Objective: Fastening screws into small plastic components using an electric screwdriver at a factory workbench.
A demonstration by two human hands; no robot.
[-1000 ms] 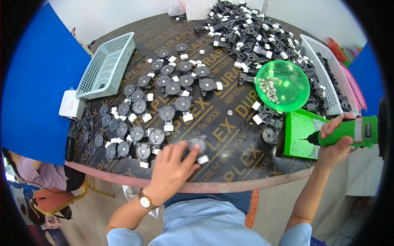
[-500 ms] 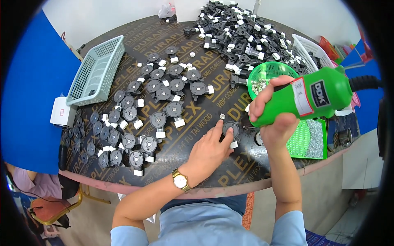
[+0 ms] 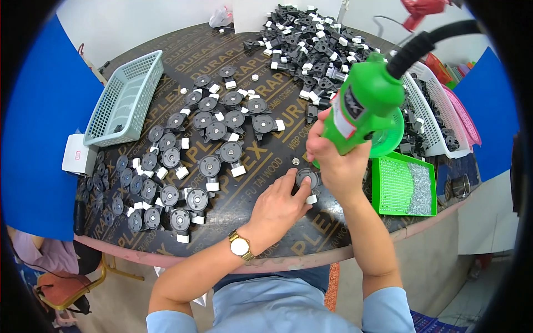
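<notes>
My right hand (image 3: 345, 173) is wrapped round a green electric screwdriver (image 3: 371, 94), tilted with its cable end up and its lower end down by the part at my left hand. That lower end is hidden behind my fingers. On the table my left hand (image 3: 276, 207) holds a black round plastic part (image 3: 306, 176) between forefinger and thumb; a white tab (image 3: 312, 199) sticks out on its near side. A small metal piece (image 3: 296, 161) lies just beyond the forefinger. Several similar black parts (image 3: 210, 166) with white tabs are spread out to the left.
Far back is a heap of black-and-white parts (image 3: 316, 50). At the right stand a green round basket (image 3: 393, 139), a green tray (image 3: 391, 188) of small screws and a white basket (image 3: 438, 119). A pale green basket (image 3: 116, 100) and a white box (image 3: 80, 154) stand left.
My right hand has moved left with the screwdriver, which now stands steeper, nearer the part. The left hand keeps its hold on the part. The view has shifted slightly.
</notes>
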